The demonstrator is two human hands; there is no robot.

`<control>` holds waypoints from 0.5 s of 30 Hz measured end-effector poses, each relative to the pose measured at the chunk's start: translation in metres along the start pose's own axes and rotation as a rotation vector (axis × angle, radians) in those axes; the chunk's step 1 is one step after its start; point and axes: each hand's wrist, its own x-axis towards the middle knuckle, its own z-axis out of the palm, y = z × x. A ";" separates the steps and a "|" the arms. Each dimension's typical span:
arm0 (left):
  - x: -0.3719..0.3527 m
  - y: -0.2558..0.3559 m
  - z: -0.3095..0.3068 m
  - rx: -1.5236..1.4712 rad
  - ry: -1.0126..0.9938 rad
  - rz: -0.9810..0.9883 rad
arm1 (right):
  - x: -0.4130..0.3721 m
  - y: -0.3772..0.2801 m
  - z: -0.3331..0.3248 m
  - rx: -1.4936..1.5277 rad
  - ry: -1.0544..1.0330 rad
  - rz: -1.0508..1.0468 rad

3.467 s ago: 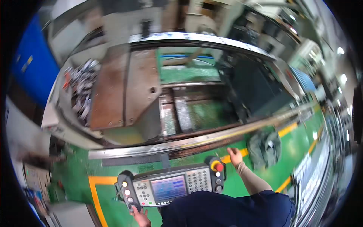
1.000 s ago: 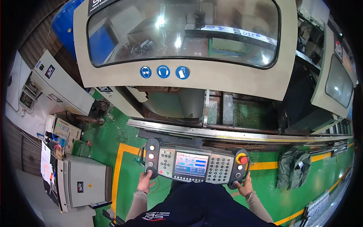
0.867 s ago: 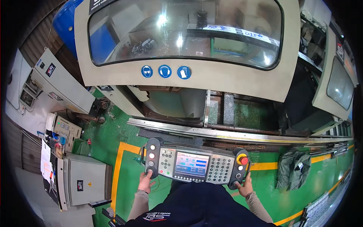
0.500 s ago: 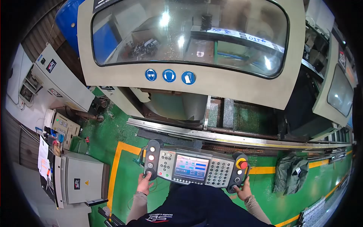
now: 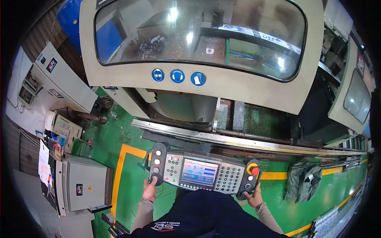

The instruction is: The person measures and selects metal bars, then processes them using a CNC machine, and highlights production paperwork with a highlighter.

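Observation:
A machine control panel (image 5: 171,169) with a lit screen (image 5: 199,172), a keypad and round buttons is in front of my body. My left hand (image 5: 150,191) holds its left end, thumb on the lowest round black button (image 5: 155,178) and the other fingers partly hidden below. At the right end, my right hand (image 5: 254,196) has its thumb on the lowest black button (image 5: 242,195), fingers curled by the panel's side. Above that thumb sits a red emergency stop button (image 5: 254,170) on a yellow collar.
A large machine with a windowed cover (image 5: 238,87) stands ahead, a metal rail (image 5: 190,135) along its front. Grey cabinets (image 5: 85,184) are at left. A dark plastic sheet (image 5: 303,180) lies on the green floor at right, and metal profiles (image 5: 329,222) lie at lower right.
The view has shifted slightly, with the panel a little further left in it. Both hands keep their places on the panel, thumbs on the same buttons.

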 end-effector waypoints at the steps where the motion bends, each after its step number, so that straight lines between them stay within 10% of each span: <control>1: 0.001 -0.001 -0.001 0.003 -0.007 -0.003 | 0.000 -0.002 0.000 0.004 0.001 0.006; 15: 0.006 -0.008 -0.004 -0.038 -0.058 0.002 | -0.003 -0.020 -0.003 0.035 -0.012 0.015</control>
